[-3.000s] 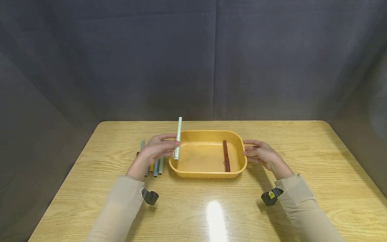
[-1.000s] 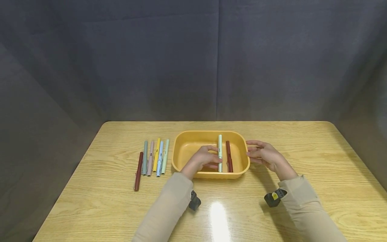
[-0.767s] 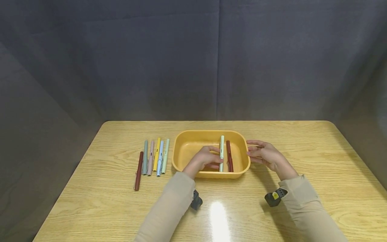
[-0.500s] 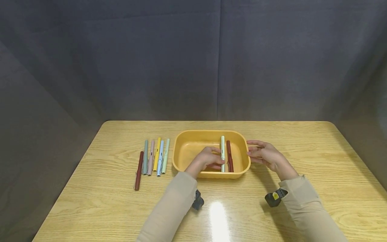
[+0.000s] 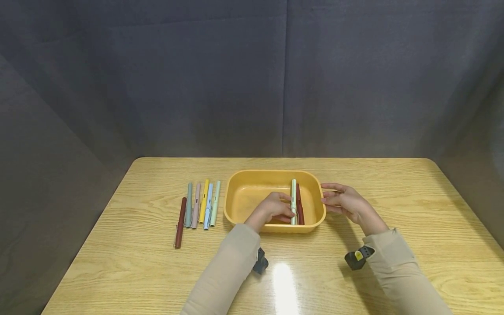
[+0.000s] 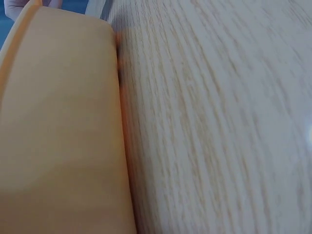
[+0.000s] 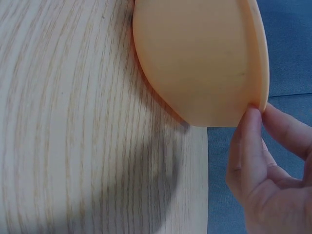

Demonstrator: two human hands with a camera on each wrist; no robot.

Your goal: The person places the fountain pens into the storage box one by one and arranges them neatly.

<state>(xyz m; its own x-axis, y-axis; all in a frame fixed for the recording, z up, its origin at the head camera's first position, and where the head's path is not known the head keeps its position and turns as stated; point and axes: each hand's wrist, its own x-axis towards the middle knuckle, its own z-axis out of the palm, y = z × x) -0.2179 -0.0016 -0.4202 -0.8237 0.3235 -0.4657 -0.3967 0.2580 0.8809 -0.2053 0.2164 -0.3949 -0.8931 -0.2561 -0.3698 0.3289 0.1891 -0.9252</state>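
Pale green pen (image 5: 293,190), pinched by the left hand (image 5: 273,208), closes in beside the dark red pen (image 5: 301,210) inside the yellow tray (image 5: 246,199); they're nearly paired now; the right hand (image 5: 348,203), loose-fingered, touches the tray's end.

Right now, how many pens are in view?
8: red, gray-green, pink, yellow, blue and green on the table, left of the tray; mint pen in the left grip and a second red beside it, inside the tray. The grip might hide more.
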